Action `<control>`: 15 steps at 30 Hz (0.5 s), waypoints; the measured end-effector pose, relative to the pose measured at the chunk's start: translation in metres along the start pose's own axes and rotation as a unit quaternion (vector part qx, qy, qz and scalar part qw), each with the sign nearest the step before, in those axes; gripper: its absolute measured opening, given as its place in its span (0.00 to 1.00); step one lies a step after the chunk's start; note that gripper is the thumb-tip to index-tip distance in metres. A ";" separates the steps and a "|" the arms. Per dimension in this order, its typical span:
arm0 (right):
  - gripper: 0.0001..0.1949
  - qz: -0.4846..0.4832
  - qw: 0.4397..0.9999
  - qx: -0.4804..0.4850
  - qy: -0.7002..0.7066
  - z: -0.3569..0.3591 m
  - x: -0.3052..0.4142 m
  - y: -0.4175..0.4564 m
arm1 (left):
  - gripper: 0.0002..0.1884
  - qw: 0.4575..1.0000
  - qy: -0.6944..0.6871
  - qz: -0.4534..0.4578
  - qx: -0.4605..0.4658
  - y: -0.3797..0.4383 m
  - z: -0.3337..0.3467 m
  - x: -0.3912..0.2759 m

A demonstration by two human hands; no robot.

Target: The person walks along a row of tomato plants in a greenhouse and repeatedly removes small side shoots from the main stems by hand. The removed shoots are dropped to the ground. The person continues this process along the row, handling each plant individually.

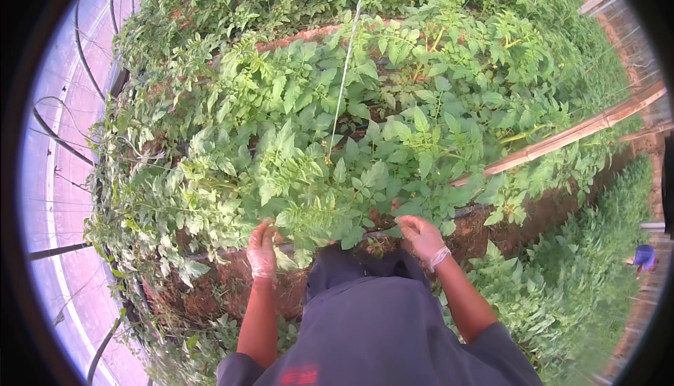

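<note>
Tomato plants with dense green leaves spread out in front of me, and my two hands are at their near edge. My left hand, in a clear plastic glove, has its fingers bent close together beside the low foliage. In a matching glove, my right hand reaches in from the right with its fingertips against the edge of a leaf. Whether either hand pinches a leaf or stem is too unclear to see. Between the hands, a white twine runs down into the plant, near small yellow flowers.
A split bamboo pole slants into the plants from the right. Reddish soil and a dark drip line lie along the row. Curved frame rods stand against plastic film at left. Far right, a person in blue is partly visible.
</note>
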State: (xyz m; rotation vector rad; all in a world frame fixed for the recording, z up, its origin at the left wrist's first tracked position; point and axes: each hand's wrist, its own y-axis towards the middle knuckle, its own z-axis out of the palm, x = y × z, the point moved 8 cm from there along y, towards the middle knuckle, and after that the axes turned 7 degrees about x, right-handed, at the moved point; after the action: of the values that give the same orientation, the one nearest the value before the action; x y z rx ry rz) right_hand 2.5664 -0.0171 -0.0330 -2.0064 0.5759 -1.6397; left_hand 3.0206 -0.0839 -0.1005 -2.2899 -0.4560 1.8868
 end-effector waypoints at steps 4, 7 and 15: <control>0.27 -0.113 0.992 -0.021 -0.045 0.016 0.102 0.033 | 0.15 0.981 -0.008 -0.130 0.142 0.069 0.036 0.021; 0.37 -0.217 0.975 -0.041 -0.041 0.042 0.208 0.048 | 0.24 0.944 0.189 -0.111 0.248 0.106 0.082 0.017; 0.08 -0.170 0.985 -0.008 -0.039 0.064 0.198 0.099 | 0.28 0.884 0.122 -0.044 0.449 0.125 0.203 0.054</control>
State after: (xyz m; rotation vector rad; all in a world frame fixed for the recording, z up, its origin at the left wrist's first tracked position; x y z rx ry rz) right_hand 2.6648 -0.2078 0.0501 -2.2653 0.2249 -1.7392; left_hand 2.8497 -0.2017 -0.2288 -1.7597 0.3020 1.3014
